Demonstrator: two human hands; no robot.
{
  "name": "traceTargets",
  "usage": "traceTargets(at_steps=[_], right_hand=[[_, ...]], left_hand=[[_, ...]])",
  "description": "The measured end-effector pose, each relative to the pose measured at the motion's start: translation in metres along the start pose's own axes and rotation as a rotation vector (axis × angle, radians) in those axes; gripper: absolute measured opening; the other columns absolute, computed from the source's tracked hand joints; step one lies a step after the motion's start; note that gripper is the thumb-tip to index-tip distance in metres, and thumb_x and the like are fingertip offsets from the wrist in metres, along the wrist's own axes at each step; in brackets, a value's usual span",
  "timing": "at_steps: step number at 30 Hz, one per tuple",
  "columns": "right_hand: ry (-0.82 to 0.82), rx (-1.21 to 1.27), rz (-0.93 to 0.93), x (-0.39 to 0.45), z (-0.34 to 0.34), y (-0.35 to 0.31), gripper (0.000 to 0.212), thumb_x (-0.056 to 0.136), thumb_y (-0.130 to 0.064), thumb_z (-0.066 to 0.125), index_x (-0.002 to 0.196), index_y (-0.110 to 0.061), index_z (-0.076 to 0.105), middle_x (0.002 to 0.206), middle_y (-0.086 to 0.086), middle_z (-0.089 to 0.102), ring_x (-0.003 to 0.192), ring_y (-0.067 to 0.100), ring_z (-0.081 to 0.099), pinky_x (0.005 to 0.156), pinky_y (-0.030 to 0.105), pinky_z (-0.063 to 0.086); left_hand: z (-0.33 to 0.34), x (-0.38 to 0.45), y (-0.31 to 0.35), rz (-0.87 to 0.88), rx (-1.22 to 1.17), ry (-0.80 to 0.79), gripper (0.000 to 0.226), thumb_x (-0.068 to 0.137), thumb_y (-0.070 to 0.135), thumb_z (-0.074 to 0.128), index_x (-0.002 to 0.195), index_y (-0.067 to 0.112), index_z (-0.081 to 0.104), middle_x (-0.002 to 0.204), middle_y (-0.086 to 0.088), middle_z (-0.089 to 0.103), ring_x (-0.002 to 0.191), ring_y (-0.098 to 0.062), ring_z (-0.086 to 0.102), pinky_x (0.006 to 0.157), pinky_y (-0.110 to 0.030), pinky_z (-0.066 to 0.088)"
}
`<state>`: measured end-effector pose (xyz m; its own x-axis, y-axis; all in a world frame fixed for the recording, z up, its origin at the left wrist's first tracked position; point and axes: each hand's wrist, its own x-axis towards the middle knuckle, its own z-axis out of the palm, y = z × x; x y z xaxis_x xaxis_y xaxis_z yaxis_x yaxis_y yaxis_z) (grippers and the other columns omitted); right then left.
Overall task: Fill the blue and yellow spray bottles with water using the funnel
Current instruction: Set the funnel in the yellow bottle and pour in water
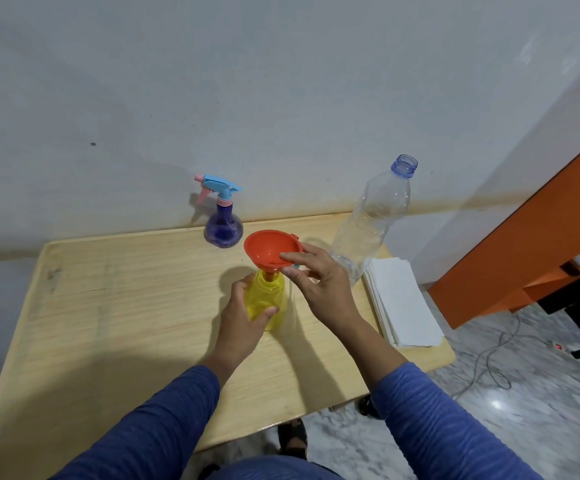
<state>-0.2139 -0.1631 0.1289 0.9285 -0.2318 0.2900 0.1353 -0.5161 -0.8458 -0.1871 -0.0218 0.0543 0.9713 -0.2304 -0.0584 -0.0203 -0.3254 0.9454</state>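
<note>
Red funnel (270,248) in upright yellow btl (268,299); blue btl (223,227) capped behind.

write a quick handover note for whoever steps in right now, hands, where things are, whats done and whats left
Left hand: gripping the yellow bottle upright on the table; its spray head is off.
Right hand: fingers on the rim of the orange funnel, whose spout sits in the yellow bottle's neck.
Blue spray bottle: at the table's far edge, spray head on.
Clear water bottle: uncapped, right of the funnel, beside a stack of white paper.
Done: funnel seated in the yellow bottle.
Left: pour water into the yellow bottle and refit its head. How full the blue one is can't be told.
</note>
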Motion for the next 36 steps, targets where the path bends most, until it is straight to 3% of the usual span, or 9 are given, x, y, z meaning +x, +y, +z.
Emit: traceTargets(at_steps=[4,10,13,15,21,24,29,34,36], right_hand=[[-0.041,-0.011,-0.008,0.005,-0.004,0.001,0.023,0.084,-0.025,0.068,0.103,-0.036,0.067,0.125,-0.001,0.058,0.110,0.001,0.053,0.085,0.029,0.052],[0.016,0.172,0.022,0.040,-0.012,-0.010,0.021,0.086,-0.017,0.066,0.105,-0.027,0.067,0.115,0.008,0.065,0.094,0.012,0.062,0.075,0.013,0.048],[0.014,0.241,0.081,0.066,-0.009,-0.005,0.020,0.087,-0.018,0.065,0.104,-0.027,0.068,0.105,0.005,0.069,0.087,0.010,0.060,0.076,0.022,0.049],[-0.033,0.262,0.137,0.079,-0.003,0.005,0.018,0.088,-0.018,0.064,0.104,-0.024,0.069,0.101,0.001,0.069,0.087,0.011,0.061,0.076,0.029,0.050],[-0.246,0.200,0.240,0.092,0.031,0.057,0.016,0.087,-0.013,0.064,0.102,-0.014,0.071,0.097,0.003,0.070,0.077,-0.005,0.062,0.071,0.013,0.048],[-0.336,0.155,0.275,0.098,0.045,0.078,0.017,0.087,-0.012,0.065,0.102,-0.009,0.071,0.098,0.006,0.070,0.083,0.010,0.063,0.065,0.007,0.047],[-0.488,0.060,0.315,0.108,0.060,0.097,0.017,0.085,-0.016,0.068,0.101,-0.011,0.073,0.096,0.001,0.070,0.096,0.022,0.066,0.093,0.042,0.052],[-0.563,0.011,0.360,0.108,0.059,0.099,0.029,0.087,-0.020,0.065,0.115,-0.014,0.068,0.110,0.002,0.067,0.102,0.013,0.059,0.094,0.022,0.045],[-0.552,-0.003,0.357,0.106,0.058,0.099,0.039,0.085,-0.023,0.068,0.123,-0.018,0.062,0.119,0.003,0.064,0.108,0.013,0.057,0.100,0.026,0.044]], left_hand=[[0.001,0.001,-0.002,0.000,-0.001,0.007,0.062,0.079,0.023,0.072,0.130,0.023,0.036,0.114,0.012,0.046,0.100,-0.006,0.045,0.077,-0.020,0.034],[0.003,0.003,-0.008,0.012,0.006,0.028,0.068,0.076,0.025,0.075,0.132,0.023,0.037,0.120,0.014,0.046,0.106,-0.005,0.046,0.083,-0.020,0.036],[0.004,0.005,-0.011,0.015,-0.012,0.034,0.069,0.075,0.022,0.077,0.132,0.024,0.038,0.121,0.014,0.048,0.108,-0.005,0.048,0.085,-0.017,0.037],[0.005,0.005,-0.014,0.000,-0.032,0.036,0.070,0.073,0.021,0.077,0.131,0.025,0.039,0.121,0.012,0.050,0.109,-0.007,0.051,0.085,-0.016,0.038],[0.008,0.007,-0.014,-0.012,0.020,0.070,0.072,0.067,0.028,0.077,0.128,0.027,0.040,0.120,0.012,0.051,0.110,-0.009,0.051,0.080,-0.008,0.036],[0.007,0.008,-0.013,-0.022,0.037,0.054,0.075,0.062,0.052,0.069,0.127,0.036,0.035,0.120,0.013,0.050,0.104,-0.008,0.053,0.074,-0.002,0.035],[0.006,0.008,-0.011,-0.013,0.068,0.064,0.071,0.058,0.069,0.063,0.118,0.046,0.032,0.119,0.019,0.049,0.103,-0.002,0.050,0.076,0.003,0.035],[0.006,0.009,-0.011,-0.032,0.061,0.065,0.065,0.063,0.049,0.073,0.115,0.051,0.034,0.115,0.032,0.045,0.102,0.017,0.046,0.078,0.003,0.034],[0.006,0.010,-0.011,-0.035,0.064,0.056,0.066,0.065,0.045,0.076,0.116,0.049,0.033,0.116,0.034,0.042,0.103,0.015,0.046,0.077,0.004,0.033]])
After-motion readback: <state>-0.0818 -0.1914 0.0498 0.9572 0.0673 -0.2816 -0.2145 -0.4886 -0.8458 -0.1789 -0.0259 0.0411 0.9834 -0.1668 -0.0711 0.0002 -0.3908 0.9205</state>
